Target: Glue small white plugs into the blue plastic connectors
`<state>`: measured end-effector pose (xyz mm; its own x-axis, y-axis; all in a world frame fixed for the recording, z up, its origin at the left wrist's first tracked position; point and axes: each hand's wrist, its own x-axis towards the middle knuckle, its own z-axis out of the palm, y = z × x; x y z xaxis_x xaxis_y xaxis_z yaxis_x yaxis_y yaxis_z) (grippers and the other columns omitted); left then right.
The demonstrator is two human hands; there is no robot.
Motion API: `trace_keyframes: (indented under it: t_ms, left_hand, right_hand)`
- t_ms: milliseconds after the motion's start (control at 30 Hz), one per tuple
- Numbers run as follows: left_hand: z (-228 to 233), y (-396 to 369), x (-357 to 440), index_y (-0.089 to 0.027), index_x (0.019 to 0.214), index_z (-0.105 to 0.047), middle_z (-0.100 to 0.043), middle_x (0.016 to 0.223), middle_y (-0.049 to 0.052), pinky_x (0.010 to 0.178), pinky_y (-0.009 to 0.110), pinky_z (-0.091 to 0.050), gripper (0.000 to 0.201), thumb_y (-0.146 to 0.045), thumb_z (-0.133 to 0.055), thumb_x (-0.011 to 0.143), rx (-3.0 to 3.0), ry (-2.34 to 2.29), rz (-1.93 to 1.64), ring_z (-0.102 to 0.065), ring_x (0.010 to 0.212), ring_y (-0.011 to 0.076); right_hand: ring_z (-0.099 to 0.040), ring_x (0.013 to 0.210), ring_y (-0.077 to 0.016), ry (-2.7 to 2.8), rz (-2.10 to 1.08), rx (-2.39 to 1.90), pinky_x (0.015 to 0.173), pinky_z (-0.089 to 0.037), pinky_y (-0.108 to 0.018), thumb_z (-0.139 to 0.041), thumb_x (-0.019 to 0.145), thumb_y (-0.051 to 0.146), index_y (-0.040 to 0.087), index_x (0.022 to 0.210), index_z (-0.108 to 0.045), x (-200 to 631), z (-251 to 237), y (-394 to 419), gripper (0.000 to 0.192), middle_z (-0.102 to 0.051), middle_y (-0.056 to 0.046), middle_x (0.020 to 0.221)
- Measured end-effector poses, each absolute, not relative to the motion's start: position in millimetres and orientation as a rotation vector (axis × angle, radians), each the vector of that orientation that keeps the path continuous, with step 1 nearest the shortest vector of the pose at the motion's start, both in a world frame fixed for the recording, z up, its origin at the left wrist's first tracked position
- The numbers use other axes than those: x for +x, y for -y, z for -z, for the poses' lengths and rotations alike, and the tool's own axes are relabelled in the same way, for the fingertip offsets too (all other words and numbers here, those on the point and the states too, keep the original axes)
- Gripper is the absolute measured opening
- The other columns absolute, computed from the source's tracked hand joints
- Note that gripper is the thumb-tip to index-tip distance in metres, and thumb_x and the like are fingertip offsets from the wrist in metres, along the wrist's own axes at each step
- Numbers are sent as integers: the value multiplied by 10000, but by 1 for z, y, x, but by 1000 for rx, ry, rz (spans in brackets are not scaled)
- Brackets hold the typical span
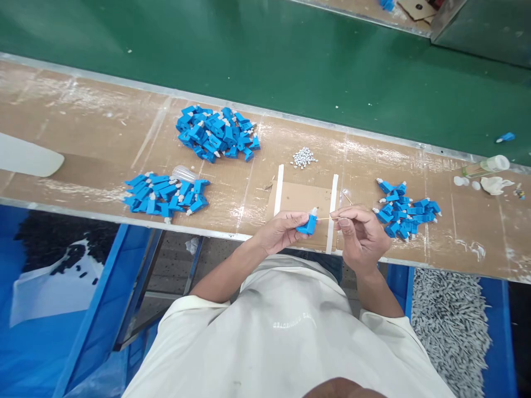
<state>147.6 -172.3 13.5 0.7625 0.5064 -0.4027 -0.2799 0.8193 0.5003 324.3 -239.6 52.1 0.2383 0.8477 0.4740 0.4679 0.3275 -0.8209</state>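
Observation:
Between the thumb and fingers of my left hand is a small blue plastic piece with a whitish tip pointing up. My right hand pinches a thin wooden stick, whose far end meets the right side of the blue piece; whether it goes inside I cannot tell. Both hands are over a cardboard pad fixed with white tape strips. Another thin stick lies just beyond my right hand. A small heap of grey-white pellets sits behind the pad.
Similar blue pieces lie in a back heap, a left heap and a right heap. A clear bottle lies at the right. Behind the bench runs a green belt. Below right, a blue bin holds grey parts.

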Motion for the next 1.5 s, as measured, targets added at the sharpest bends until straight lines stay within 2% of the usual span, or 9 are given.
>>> trace_keyframes:
  t_ms: [267, 567, 867, 967, 1100, 1267, 1433, 1500]
  left_hand:
    - [-12, 172, 148, -60, 843, -747, -636, 732, 33, 597, 161, -531, 334, -344, -885, 735, 427, -554, -436, -607, 630, 71]
    - [-10, 172, 148, -71, 850, -767, -664, 736, 37, 624, 145, -562, 273, -303, -873, 755, 395, -604, -439, -644, 642, 74]
    - [-9, 172, 150, -66, 805, -773, -663, 727, 36, 620, 157, -545, 401, -402, -936, 659, 411, -558, -465, -606, 637, 68]
    - [-6, 172, 148, -70, 856, -786, -696, 785, 55, 646, 167, -549, 377, -385, -915, 695, 420, -561, -469, -618, 662, 73]
    - [0, 167, 139, -62, 901, -791, -728, 835, 76, 612, 154, -531, 340, -347, -882, 738, 417, -558, -481, -642, 660, 79]
    - [10, 158, 122, -69, 902, -782, -738, 814, 81, 639, 177, -561, 217, -247, -821, 783, 350, -597, -587, -681, 687, 108]
    - [16, 154, 116, -65, 889, -761, -745, 839, 93, 629, 172, -569, 194, -221, -812, 786, 315, -602, -620, -694, 684, 114]
    - [18, 153, 117, -69, 879, -760, -742, 822, 89, 628, 172, -568, 209, -230, -834, 769, 304, -585, -617, -691, 676, 113]
  right_hand:
    - [-713, 778, -214, 1501, -352, -1261, 701, -601, -393, -595, 996, 273, 269, 1001, -678, 327, -46, 239, 83, -757, -51, 885]
    - [-717, 808, -213, 1586, -321, -1246, 710, -576, -387, -574, 998, 228, 275, 1045, -659, 327, -41, 237, 108, -760, -46, 891]
    - [-715, 788, -194, 1687, -229, -1192, 712, -581, -368, -583, 976, 156, 249, 1047, -670, 329, -44, 234, 145, -762, -36, 876]
    - [-715, 797, -195, 1550, -314, -1203, 660, -585, -344, -605, 980, 205, 243, 1022, -688, 329, -41, 234, 100, -757, -42, 883]
    - [-681, 699, -163, 1250, -413, -1288, 544, -554, -284, -634, 977, 289, 233, 990, -706, 330, -34, 232, 91, -737, -36, 888]
    - [-677, 882, -193, 1438, -596, -1441, 645, -581, -295, -637, 970, 347, 225, 952, -740, 330, -16, 229, 161, -705, -59, 944]
    - [-669, 868, -191, 1528, -563, -1594, 702, -579, -322, -622, 964, 370, 234, 1124, -735, 345, -9, 212, 239, -687, -70, 1013]
    - [-677, 877, -204, 1518, -517, -1648, 715, -576, -334, -613, 964, 384, 228, 1136, -728, 358, -10, 190, 259, -695, -74, 1018]
